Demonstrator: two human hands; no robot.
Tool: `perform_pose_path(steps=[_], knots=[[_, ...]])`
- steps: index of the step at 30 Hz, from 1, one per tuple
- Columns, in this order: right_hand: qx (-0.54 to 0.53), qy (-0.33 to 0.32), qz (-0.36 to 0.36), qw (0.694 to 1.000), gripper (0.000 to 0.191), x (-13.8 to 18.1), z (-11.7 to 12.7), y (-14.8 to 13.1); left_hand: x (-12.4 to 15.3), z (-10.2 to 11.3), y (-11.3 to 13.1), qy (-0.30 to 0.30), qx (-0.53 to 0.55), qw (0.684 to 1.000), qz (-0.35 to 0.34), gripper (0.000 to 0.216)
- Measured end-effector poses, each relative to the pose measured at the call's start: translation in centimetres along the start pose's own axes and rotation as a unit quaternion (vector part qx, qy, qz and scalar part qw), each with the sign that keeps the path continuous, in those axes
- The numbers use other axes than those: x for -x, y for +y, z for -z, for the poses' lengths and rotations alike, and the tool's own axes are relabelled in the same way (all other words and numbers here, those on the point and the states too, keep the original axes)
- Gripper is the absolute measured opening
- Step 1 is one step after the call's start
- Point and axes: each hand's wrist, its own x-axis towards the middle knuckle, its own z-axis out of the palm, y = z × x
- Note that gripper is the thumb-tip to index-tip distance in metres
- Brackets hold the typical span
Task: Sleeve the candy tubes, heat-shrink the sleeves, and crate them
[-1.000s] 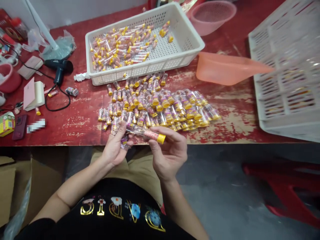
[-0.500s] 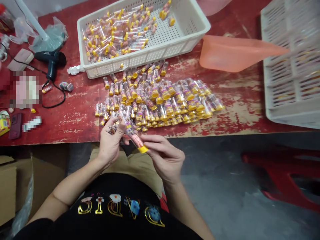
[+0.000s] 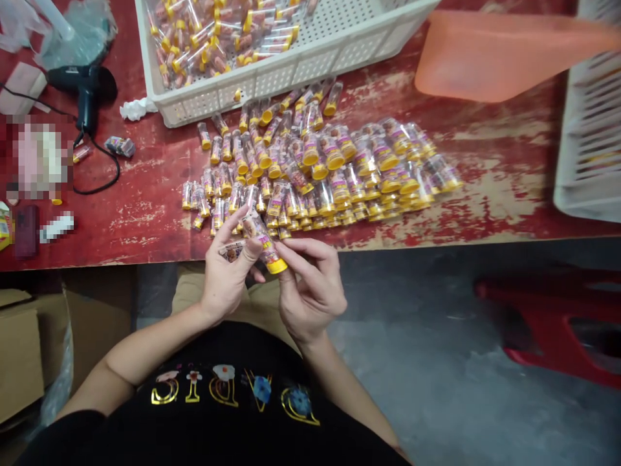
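Both hands meet just in front of the red table's near edge. My left hand (image 3: 227, 272) is closed on a clear tube with a yellow cap (image 3: 262, 243) and also holds a small printed label (image 3: 233, 250) against its fingers. My right hand (image 3: 310, 285) pinches the tube's yellow cap end. Just beyond them, a heap of several labelled yellow-capped tubes (image 3: 320, 171) lies on the table. A white perforated basket (image 3: 339, 45) behind it holds several more unlabelled tubes.
A black hot-air gun (image 3: 85, 87) with its cord lies at the left, near a phone (image 3: 25, 231) and small boxes. An orange scoop (image 3: 485, 55) and a white crate (image 3: 589, 149) sit at the right. A red stool (image 3: 557, 323) stands on the floor; cardboard boxes (image 3: 19, 353) are lower left.
The tube has swung from lying crosswise to pointing cap-down towards me, and my hands have drawn closer together. The view has tilted down, sliding the table contents upward.
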Motion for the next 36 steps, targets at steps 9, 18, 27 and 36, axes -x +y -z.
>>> perform_pose_path(steps=[9, 18, 27, 36], knots=[[-0.045, -0.009, -0.035, 0.998, 0.042, -0.5, 0.3, -0.9, 0.7, 0.4, -0.2, 0.014, -0.045, 0.999, 0.001, 0.057], [-0.046, 0.029, -0.063, 0.997, 0.038, -0.2, 0.1, -1.2, -0.7, 0.7, 0.7, 0.057, -0.037, 0.995, -0.077, 0.03], [-0.064, 0.089, -0.099, 0.989, 0.029, 0.0, 1.5, 0.1, -3.1, 3.0, 2.2, 0.143, -0.033, 0.982, -0.123, 0.027], [-0.074, 0.025, -0.081, 0.994, 0.035, 0.3, 1.5, -0.2, -2.1, 2.6, 1.4, 0.12, -0.035, 0.988, -0.093, 0.029]])
